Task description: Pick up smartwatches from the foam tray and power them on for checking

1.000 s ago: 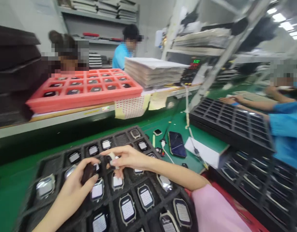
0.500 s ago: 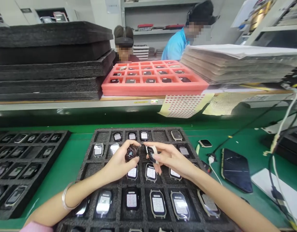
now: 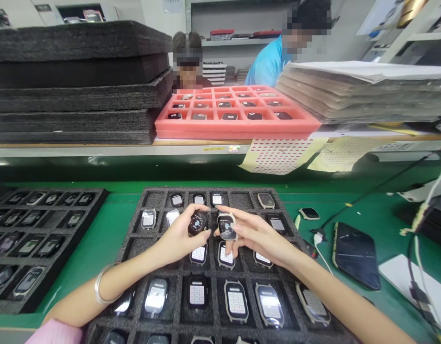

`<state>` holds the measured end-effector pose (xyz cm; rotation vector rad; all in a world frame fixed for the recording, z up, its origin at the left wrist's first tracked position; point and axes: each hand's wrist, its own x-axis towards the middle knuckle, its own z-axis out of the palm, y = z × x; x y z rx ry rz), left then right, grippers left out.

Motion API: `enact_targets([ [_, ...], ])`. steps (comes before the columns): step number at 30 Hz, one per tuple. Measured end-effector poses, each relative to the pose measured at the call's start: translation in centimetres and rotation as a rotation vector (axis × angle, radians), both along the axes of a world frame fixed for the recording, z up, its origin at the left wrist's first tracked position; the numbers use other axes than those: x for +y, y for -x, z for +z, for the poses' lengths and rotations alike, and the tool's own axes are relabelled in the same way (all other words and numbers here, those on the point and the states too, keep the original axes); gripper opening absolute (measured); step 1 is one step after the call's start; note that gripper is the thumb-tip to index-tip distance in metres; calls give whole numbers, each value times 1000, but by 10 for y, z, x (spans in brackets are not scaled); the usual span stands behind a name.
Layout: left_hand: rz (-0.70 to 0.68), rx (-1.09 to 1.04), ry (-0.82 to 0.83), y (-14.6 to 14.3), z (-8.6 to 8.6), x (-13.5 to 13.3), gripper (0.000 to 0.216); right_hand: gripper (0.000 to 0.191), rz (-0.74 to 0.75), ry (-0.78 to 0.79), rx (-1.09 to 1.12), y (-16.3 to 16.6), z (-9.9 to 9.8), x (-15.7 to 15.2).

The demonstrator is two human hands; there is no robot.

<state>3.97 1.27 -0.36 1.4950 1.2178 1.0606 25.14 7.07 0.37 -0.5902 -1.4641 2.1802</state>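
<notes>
Left fingers point(image 3: 202, 237) pinch a dark smartwatch point(image 3: 198, 223), right fingers point(image 3: 244, 216) a pale-rimmed smartwatch point(image 3: 226, 225); slackened grip could drop either onto lit smartwatches point(image 3: 237, 302) below the fingers.

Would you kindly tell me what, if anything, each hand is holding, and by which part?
The left hand holds a dark watch by its edges; the right hand holds a pale-framed watch by its rim.

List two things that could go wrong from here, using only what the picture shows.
1. The left hand holds a dark watch, the right hand a pale-framed watch, above the black tray; either could slip onto the lit watches there.
2. A white cable runs close to the right forearm; a sideways sweep might snag it.
</notes>
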Motion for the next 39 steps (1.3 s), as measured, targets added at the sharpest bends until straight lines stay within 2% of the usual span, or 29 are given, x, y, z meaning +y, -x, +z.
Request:
enact_targets([
  [3,-57,-176,130,-2,0,0,41,38,8,20,8,1,-1,0],
  [7,-92,-373,210,-4,4,-1,37,32,-89,-20,-19,3,-4,0],
  [13,-117,-444,224,-5,4,-2,32,36,-157,-89,-50,4,-3,-3],
  [23,-151,-345,171,-4,1,-1,33,42,-148,-86,-46,4,-4,-5],
  [26,-108,-217,98,-3,-3,0,37,46,-83,-102,-5,3,-3,-5],
  [32,-78,57,-35,0,-4,-2,27,35,-53,-193,-51,0,-4,-4],
  [39,-54,80,-38,-1,-2,-5,30,48,-79,-140,-26,0,-3,-5],
])
